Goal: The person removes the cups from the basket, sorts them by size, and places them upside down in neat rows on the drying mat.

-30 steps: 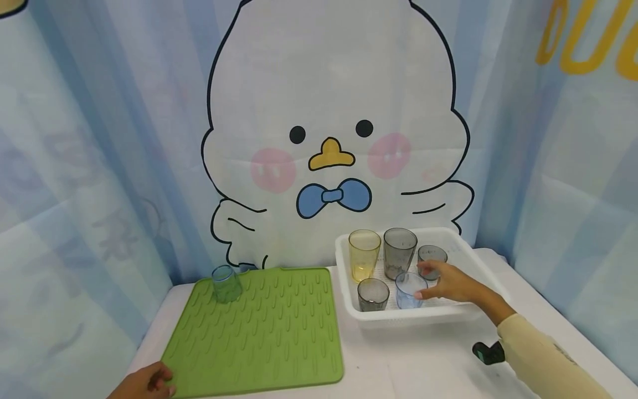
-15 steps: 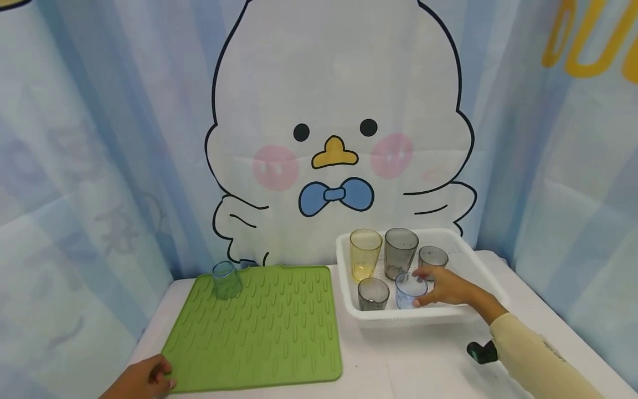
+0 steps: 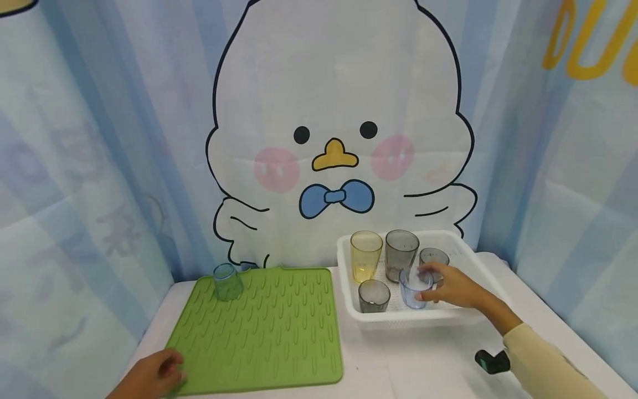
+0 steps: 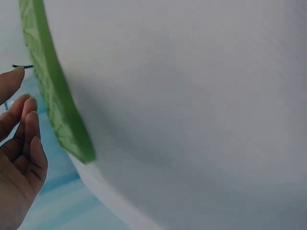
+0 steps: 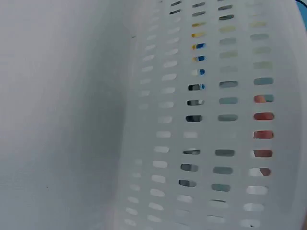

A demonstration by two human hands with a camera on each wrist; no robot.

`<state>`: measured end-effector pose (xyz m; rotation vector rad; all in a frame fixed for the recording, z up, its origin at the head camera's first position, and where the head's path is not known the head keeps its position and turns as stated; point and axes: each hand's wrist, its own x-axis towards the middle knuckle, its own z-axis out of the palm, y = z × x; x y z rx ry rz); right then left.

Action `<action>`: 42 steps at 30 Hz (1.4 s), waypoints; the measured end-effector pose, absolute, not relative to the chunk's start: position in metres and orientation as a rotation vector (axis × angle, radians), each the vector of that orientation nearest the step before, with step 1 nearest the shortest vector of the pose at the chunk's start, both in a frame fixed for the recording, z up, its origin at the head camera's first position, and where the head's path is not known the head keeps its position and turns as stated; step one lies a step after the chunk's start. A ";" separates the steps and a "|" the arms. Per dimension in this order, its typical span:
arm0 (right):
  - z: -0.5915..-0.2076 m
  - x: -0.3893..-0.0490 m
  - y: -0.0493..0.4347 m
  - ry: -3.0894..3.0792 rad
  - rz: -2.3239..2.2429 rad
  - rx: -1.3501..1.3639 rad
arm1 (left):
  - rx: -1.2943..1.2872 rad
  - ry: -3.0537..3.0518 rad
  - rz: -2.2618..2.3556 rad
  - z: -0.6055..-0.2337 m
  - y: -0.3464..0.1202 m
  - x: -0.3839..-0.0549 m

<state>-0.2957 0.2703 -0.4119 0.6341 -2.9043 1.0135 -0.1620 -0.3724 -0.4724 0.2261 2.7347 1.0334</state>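
Note:
My right hand (image 3: pixel 456 285) pinches a pale blue glass (image 3: pixel 411 292) at its side between thumb and fingers, inside the white plastic basket (image 3: pixel 423 317). The glass leans slightly. In the right wrist view the slotted basket wall (image 5: pixel 208 127) hides most of the hand. Left of the held glass sits a short grey glass (image 3: pixel 374 299); another short grey one (image 3: pixel 432 256) is just behind my fingers. My left hand (image 3: pixel 152 372) lies idle by the near left corner of the green drying mat (image 3: pixel 264 332), fingers loosely bent and holding nothing.
A tall yellow glass (image 3: pixel 366 255) and a tall grey glass (image 3: pixel 400 250) stand at the back of the basket. One blue glass (image 3: pixel 227 284) is on the mat's far left corner. A duck-print curtain (image 3: pixel 339 83) closes off the back of the white table (image 3: pixel 384 366).
My right hand has closed its thumb and fingers on the pale blue glass, which has shifted slightly right and now tilts. The left hand has moved slightly right.

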 end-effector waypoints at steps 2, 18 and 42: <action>-0.405 -0.288 0.267 -2.858 1.070 0.651 | 0.238 2.755 1.051 -0.466 -0.364 -0.161; -0.365 -0.229 0.227 -2.562 1.522 0.878 | 0.355 3.004 1.140 -0.425 -0.262 -0.158; -0.368 -0.159 0.145 -2.535 1.707 1.139 | 0.754 2.703 1.407 -0.386 -0.155 -0.126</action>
